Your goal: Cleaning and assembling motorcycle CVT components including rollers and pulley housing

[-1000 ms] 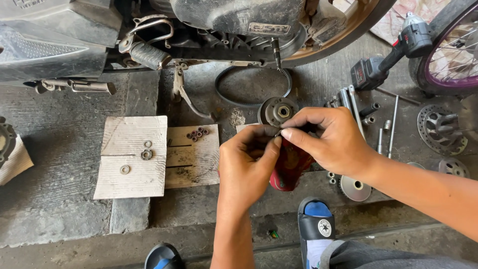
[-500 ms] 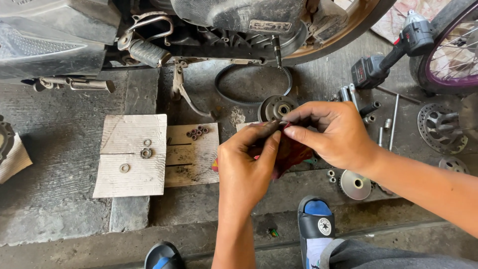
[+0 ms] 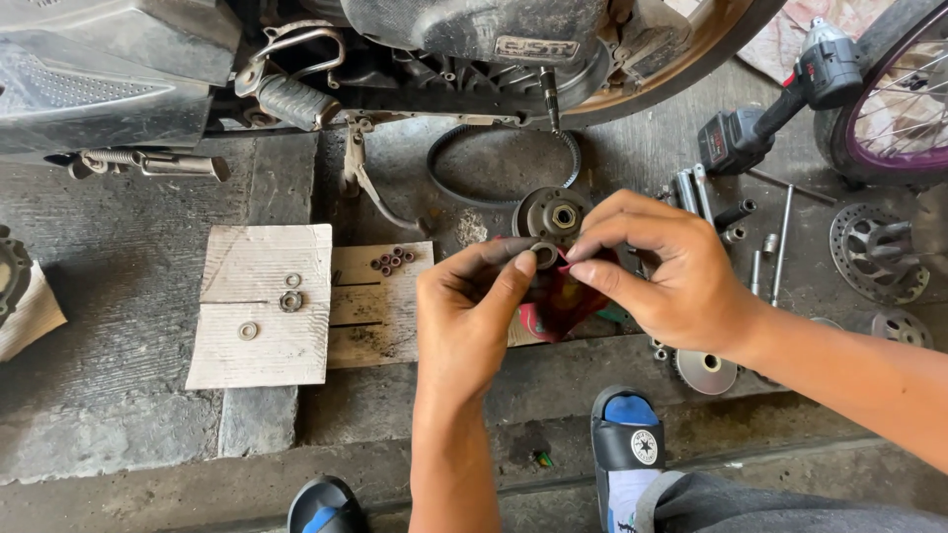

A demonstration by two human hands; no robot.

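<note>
Both hands have lifted slightly, left hand (image 3: 474, 316) pinching a small grey metal ring (image 3: 544, 255) at its fingertips, right hand (image 3: 662, 271) gripping a red rag (image 3: 563, 301) beside it, above the cardboard sheet (image 3: 262, 306).

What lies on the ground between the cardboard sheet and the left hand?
A wooden board carrying small dark rollers lies between the cardboard sheet and the left hand, head view.

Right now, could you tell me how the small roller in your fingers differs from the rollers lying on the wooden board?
The small roller is a single piece, pinched between left hand and right hand above a red rag. The rollers on the wooden board are several, clustered and untouched. The held one looks grey; those look darker, reddish. All are small round rings.
</note>
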